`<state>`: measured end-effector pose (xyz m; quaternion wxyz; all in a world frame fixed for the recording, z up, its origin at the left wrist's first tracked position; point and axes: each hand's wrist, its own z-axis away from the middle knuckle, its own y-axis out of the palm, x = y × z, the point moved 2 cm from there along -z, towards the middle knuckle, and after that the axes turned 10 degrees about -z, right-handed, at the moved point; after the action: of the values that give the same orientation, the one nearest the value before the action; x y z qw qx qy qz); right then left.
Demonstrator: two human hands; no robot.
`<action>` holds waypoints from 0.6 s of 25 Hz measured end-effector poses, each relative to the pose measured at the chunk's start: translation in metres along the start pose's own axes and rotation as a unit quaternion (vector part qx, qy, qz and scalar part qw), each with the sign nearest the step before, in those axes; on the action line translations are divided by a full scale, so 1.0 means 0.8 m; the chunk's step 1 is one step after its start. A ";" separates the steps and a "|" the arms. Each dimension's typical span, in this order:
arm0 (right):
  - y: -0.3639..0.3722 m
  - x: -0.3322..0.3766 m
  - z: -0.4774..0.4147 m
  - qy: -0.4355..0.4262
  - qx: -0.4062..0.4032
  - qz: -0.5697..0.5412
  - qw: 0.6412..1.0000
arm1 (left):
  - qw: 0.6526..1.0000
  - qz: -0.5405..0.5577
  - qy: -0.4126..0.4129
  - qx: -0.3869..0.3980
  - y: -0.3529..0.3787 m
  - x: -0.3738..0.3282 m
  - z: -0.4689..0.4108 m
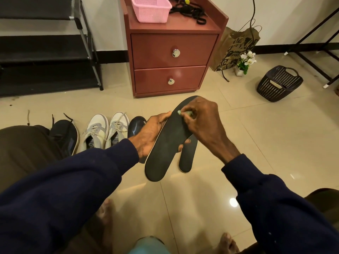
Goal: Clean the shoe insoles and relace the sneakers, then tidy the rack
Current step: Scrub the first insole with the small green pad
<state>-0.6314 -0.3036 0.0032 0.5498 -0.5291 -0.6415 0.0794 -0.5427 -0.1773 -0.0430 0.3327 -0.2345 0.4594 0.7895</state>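
Fingers (188, 109) of the right hand (203, 121) pinch tight on a small pale-green object (180, 112), and its tip is pressed to the toe end of a long, flat black foam insole (165, 143). The left hand (152, 132) curls round that insole's middle and holds it tilted above the glossy tiled floor (256, 143). Just beneath the left fingertips there's a second black insole (187, 158). Left of the hands, a white-and-grey laced sneaker pair (106, 129) stands on the floor. Beyond the fingers, black laces (190, 11) lie on a red-brown two-drawer cabinet (172, 44).
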 end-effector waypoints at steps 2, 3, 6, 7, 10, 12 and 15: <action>-0.012 -0.017 -0.005 0.022 -0.077 0.030 0.996 | 1.000 -0.007 -0.004 -0.003 0.002 0.000 0.001; -0.007 -0.016 0.001 0.023 -0.071 0.021 0.997 | 1.000 -0.006 -0.003 -0.006 0.001 0.000 0.001; 0.021 0.014 0.032 -0.009 0.102 -0.032 0.994 | 0.999 0.017 -0.001 -0.027 -0.001 0.001 0.002; 0.021 0.018 0.034 -0.022 0.135 -0.033 0.990 | 0.999 0.018 0.001 -0.035 -0.002 0.000 0.001; -0.004 -0.011 0.008 0.002 0.024 0.020 0.999 | 0.999 0.007 -0.008 -0.037 0.001 -0.001 0.003; -0.019 -0.033 0.003 0.051 -0.055 0.027 0.997 | 0.999 -0.001 -0.013 -0.042 0.004 -0.001 0.004; 0.003 -0.015 0.022 0.032 0.036 -0.014 0.999 | 0.998 0.004 -0.018 -0.054 -0.001 0.000 0.005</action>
<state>-0.6463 -0.3033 -0.0125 0.5896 -0.5020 -0.6279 0.0781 -0.5426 -0.1734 -0.0415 0.3241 -0.2363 0.4109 0.8187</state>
